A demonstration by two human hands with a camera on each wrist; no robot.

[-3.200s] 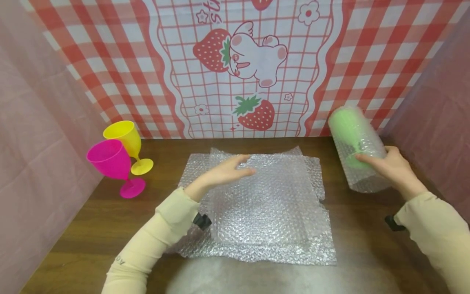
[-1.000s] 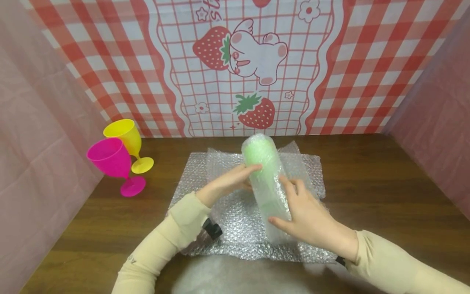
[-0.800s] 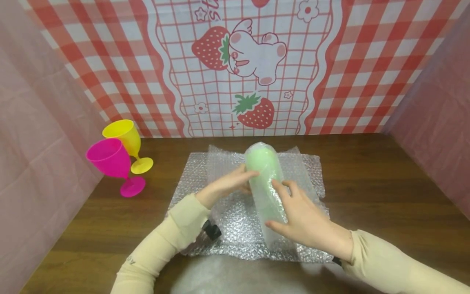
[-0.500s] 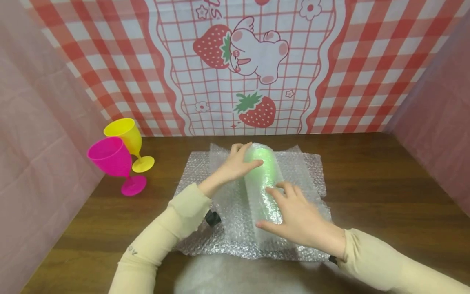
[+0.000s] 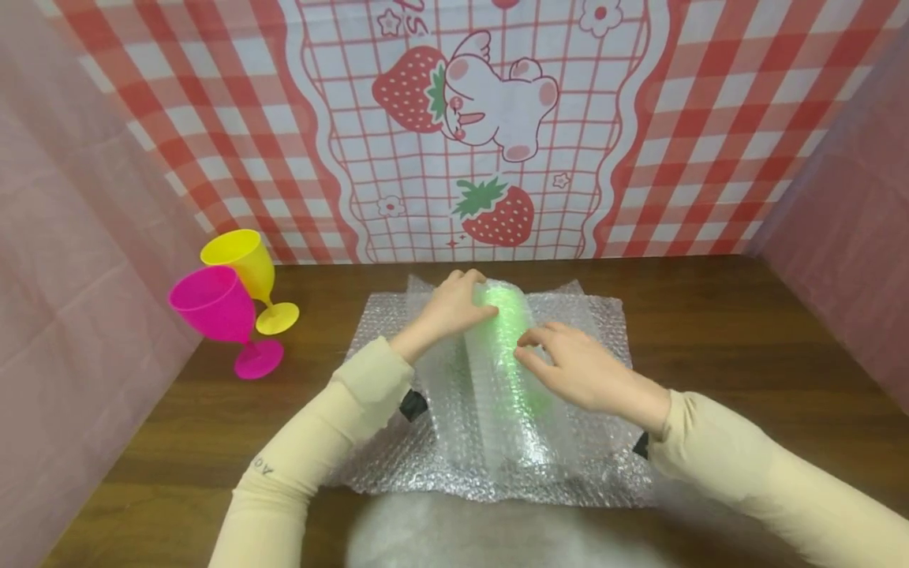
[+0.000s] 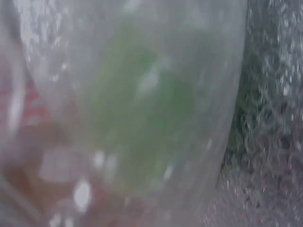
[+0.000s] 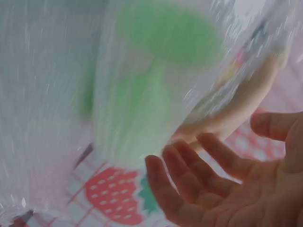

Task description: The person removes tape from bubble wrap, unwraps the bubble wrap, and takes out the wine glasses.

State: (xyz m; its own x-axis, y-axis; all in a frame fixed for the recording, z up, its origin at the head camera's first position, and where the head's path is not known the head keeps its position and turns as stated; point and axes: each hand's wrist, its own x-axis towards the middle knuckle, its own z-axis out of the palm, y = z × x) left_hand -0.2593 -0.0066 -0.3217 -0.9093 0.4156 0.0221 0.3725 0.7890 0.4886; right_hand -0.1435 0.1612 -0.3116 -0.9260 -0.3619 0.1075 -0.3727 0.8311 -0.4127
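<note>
A light green goblet (image 5: pixel 507 327) lies rolled in bubble wrap (image 5: pixel 521 426) in the middle of the table. In the head view my left hand (image 5: pixel 447 308) holds the wrap at the roll's far left end, thumb on its near side and fingers bent over the far side. My right hand (image 5: pixel 578 367) is over the roll's right side, fingers loosely bent and thumb apart. The right wrist view shows the goblet's foot and bowl (image 7: pixel 165 35) through the plastic, close above the right fingertips (image 7: pixel 154 163). In the left wrist view the goblet (image 6: pixel 142 94) is a blurred green patch.
Flat bubble wrap sheets (image 5: pixel 604 473) lie stacked under the roll. A magenta goblet (image 5: pixel 216 308) and a yellow goblet (image 5: pixel 248 268) stand upright at the back left of the wooden table (image 5: pixel 753 355). A red gingham cloth (image 5: pixel 724 126) hangs behind.
The right hand brought the wrapped goblet from the right onto the sheets. The left hand shifted to its far end and the roll was lowered. The right hand has since moved up along it.
</note>
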